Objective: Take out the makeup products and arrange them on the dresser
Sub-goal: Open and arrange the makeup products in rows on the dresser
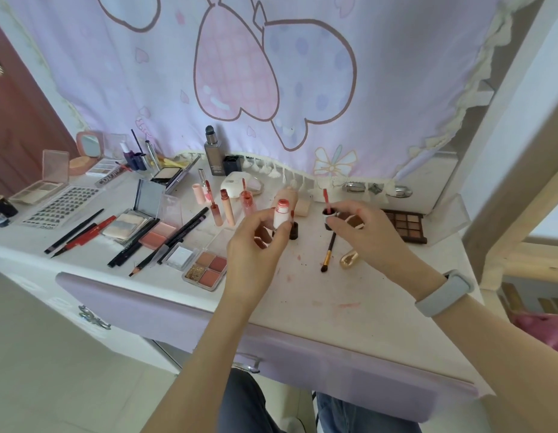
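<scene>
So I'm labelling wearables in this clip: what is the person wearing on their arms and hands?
Both forearms are bare, with no sleeves in view. The right wrist carries a pale grey band, smooth and rounded like a fitness tracker. No rings or gloves show on the left hand or right hand.

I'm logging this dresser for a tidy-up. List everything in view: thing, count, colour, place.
dresser: one, white top with lilac front, centre
curtain: one, lilac with pink hearts, behind
foundation bottle: one, grey, back centre
compact mirror: one, pink, back left
nail sheet: one, clear with dark tips, left
pencils: several, black and red, left front
quad palette: one, pinks and gold, front centre
blush palette: one, peach, left of centre
lip tubes: several, pink to coral, centre
brown palette: one, right
brush: one, black and gold, right of centre
white tube: one, held by the left hand
wand: one, red, held by the right hand
wristband: one, grey, right wrist
</scene>
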`<state>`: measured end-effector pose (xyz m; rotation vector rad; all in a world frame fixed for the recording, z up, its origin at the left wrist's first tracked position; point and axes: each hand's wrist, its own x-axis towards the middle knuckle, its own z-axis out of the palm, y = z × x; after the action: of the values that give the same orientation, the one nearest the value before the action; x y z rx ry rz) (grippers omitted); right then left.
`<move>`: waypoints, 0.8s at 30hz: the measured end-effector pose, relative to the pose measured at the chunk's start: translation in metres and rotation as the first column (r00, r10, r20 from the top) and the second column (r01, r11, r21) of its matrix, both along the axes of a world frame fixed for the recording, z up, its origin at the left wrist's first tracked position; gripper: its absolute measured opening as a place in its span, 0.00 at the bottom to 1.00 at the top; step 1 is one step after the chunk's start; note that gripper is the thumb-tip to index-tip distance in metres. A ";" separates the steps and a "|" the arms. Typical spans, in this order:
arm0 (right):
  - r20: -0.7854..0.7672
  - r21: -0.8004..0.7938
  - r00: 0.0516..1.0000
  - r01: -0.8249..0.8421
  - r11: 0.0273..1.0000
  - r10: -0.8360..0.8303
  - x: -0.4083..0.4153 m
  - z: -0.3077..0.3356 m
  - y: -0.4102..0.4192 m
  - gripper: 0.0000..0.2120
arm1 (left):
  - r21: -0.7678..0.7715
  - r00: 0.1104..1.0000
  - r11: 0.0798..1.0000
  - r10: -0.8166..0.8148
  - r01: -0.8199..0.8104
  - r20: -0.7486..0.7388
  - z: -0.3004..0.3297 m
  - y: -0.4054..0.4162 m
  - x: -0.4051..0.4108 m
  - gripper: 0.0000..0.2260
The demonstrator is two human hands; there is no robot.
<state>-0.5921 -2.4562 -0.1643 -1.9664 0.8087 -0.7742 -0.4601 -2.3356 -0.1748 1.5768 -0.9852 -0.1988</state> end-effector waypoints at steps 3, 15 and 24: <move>-0.052 -0.087 0.999 -0.001 0.996 -0.003 0.008 -0.006 -0.002 0.09 | 0.090 0.999 0.996 0.023 -0.025 0.025 -0.002 -0.006 0.008 0.01; -0.510 -0.460 0.851 -0.149 0.875 -0.123 0.033 -0.032 -0.004 0.12 | 0.521 0.961 0.839 0.008 -0.157 0.277 -0.009 -0.025 0.018 0.07; -0.490 -0.454 0.865 -0.152 0.878 -0.104 0.023 -0.027 -0.012 0.19 | 0.532 0.943 0.824 0.008 -0.194 0.332 -0.010 -0.028 0.021 0.11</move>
<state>-0.5693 -2.4681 -0.1917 -2.6943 0.9506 -0.4658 -0.4395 -2.3634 -0.1845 2.2539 -1.1494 -0.1701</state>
